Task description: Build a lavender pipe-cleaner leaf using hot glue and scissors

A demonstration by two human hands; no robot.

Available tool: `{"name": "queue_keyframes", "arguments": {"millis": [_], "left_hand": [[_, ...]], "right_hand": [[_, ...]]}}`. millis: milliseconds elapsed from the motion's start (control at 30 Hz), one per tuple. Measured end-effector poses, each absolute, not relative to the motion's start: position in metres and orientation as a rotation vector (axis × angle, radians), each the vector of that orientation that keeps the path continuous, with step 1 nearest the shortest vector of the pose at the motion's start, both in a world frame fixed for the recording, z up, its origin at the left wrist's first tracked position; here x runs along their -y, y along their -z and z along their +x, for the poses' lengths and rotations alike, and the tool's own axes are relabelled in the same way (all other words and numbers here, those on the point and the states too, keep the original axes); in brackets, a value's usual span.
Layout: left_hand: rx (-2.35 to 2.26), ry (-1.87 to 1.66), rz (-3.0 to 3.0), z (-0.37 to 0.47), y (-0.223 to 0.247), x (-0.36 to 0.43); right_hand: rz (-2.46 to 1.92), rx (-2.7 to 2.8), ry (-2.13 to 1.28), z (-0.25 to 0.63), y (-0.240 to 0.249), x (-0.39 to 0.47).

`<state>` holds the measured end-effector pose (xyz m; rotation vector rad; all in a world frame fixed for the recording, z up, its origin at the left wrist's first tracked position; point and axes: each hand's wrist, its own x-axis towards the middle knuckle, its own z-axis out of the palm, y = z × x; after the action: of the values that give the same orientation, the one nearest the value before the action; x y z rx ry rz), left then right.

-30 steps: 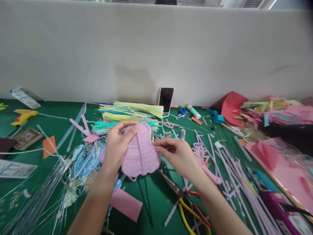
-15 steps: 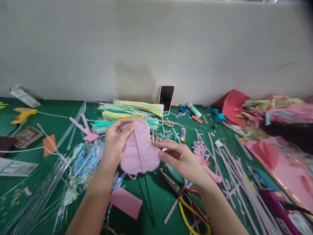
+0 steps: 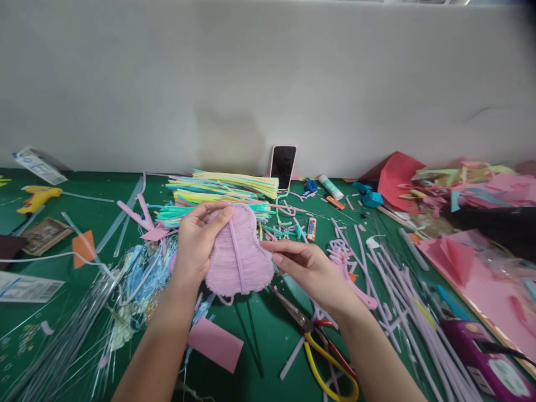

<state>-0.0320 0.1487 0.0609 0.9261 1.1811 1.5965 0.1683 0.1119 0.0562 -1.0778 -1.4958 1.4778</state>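
Single head-worn view from above the forearms, facing forward and down over the table (image 3: 268, 357).

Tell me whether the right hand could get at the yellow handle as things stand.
Probably yes: the yellow handle lies near the right hand, its loop mostly uncovered, though the fingertips would have to leave the lilac piece.
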Motion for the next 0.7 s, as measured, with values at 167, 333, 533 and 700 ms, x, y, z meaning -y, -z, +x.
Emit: {"name": "queue_keyframes", "arguments": {"millis": [167, 333, 533, 700], "left_hand": [[-1.213, -1.610, 0.968, -0.032, -0.060, -0.148], [-1.265, -1.651, 0.998, -0.032, -0.062, -0.146], [-1.254, -1.714, 0.980, -0.029, -0.065, -0.144], [-1.284, -1.724, 0.962, -0.028, -0.069, -0.142]], "right_hand": [[-1.115, 1.495, -1.497, 0.168, -0.063, -0.111], [-1.102, 1.318, -1.584, 0.161, -0.060, -0.110], [-1.103, 1.085, -1.574, 0.149, -0.054, -0.106], [-1.174, 1.079, -1.515, 0.143, -0.050, -0.103]]}}
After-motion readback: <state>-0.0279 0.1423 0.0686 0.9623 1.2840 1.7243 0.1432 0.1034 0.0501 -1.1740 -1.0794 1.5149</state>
